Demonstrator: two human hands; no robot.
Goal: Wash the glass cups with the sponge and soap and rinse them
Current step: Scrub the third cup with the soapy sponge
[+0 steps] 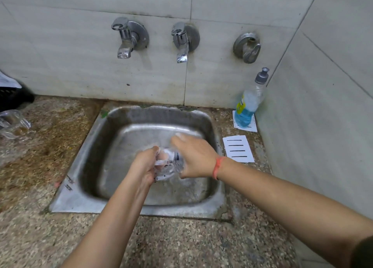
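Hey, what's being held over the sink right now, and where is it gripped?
A glass cup, between both hands: the left hand grips its left side, the right hand covers its right side. Blur hides finger detail.

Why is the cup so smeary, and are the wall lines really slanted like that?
Head view: the cup and right hand are smeared by motion blur, while the taps and sink look sharp; the wide-angle lens tilts and bows the tile lines toward the edges; light is soft and even, with a dull sheen on the sink floor.
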